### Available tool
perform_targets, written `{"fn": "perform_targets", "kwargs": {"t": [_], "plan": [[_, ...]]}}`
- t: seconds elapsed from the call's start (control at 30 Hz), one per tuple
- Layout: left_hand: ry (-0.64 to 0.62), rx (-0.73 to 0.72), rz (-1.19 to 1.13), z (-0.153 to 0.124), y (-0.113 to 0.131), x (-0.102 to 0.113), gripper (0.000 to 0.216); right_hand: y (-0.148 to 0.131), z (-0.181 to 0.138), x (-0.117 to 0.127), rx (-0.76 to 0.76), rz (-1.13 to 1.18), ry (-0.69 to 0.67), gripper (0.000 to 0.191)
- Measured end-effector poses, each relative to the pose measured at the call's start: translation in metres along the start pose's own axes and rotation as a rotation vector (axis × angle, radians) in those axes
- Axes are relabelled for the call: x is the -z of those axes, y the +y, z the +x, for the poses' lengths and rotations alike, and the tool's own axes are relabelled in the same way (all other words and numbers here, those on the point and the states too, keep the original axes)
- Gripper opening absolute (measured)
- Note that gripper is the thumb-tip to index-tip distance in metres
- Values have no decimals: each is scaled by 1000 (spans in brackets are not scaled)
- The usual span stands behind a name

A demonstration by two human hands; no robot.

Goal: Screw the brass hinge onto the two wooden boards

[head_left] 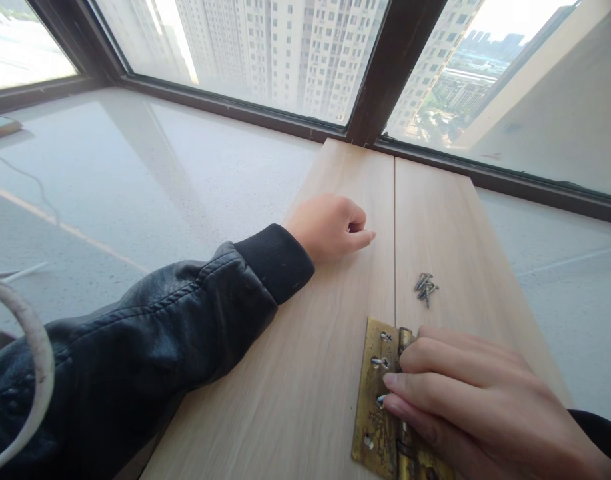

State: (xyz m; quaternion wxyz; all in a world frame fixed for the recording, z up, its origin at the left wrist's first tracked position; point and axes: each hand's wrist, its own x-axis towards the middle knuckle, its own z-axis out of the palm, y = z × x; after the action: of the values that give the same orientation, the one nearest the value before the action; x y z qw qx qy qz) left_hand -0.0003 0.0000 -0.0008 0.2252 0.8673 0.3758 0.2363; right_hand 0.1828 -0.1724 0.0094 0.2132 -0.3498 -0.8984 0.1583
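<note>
A brass hinge (375, 413) lies across the seam between two light wooden boards. My right hand (475, 400) is over its knuckle side and covers much of the right leaf. Thumb and forefinger pinch a small screw (380, 400), its tip at a hole in the left leaf. Another screw (378, 362) rests at the hole above, and the top hole has a screw (386, 337) in it too. My left hand (330, 227) is curled closed on the left board (265, 373); whatever its fingers may hold is hidden. Several loose screws (426, 288) form a small pile on the right board.
The right board (445, 220) meets the left one at a narrow seam. Beneath them is a speckled white sill (225, 153), and a dark window frame (370, 73) bounds the far side. A pale curved tube (38, 360) arches before my left sleeve.
</note>
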Motion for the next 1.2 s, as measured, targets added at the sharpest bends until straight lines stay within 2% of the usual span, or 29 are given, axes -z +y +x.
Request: {"fn": "perform_targets", "kwargs": {"t": [0.17,0.67,1.2], "plan": [[4,-8,3,-1,0,0,39,2,-2,1,0,11,2,16],[-3,-7,6,0,0,0,38,-1,-2,-1,97,75,85,17],[0,-5,-15,0,0,0,38,-3,2,-1,70,65,19,25]]}}
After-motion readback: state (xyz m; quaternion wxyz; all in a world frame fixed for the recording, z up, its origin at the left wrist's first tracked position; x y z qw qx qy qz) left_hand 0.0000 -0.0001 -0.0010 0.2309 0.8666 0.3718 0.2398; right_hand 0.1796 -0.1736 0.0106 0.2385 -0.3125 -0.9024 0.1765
